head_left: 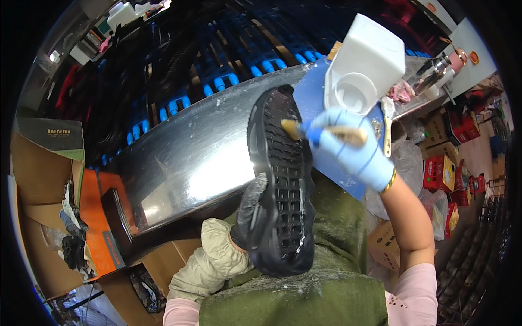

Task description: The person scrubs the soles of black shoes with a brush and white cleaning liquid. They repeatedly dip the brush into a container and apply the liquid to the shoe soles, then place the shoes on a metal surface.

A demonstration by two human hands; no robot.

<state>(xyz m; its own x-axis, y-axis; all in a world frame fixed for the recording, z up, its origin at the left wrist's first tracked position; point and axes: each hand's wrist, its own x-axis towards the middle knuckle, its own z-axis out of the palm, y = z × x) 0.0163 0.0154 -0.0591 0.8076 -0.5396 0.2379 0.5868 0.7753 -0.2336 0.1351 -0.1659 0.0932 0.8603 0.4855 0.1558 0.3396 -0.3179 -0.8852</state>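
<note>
Shoe (280,179), black and turned sole-up, sits over a steel table (190,157) and the person's green apron (326,255). The left hand (251,204), in a glossy dark glove, has its grip closed on the shoe's side near the heel. The right hand (353,146), in a blue glove, has its grip tight around a wooden-handled brush (321,132) whose tip touches the sole near the toe. A white plastic container (364,62) stands just behind. The shoe looks light, its rubber sole flexible, and is best gripped at the sides.
</note>
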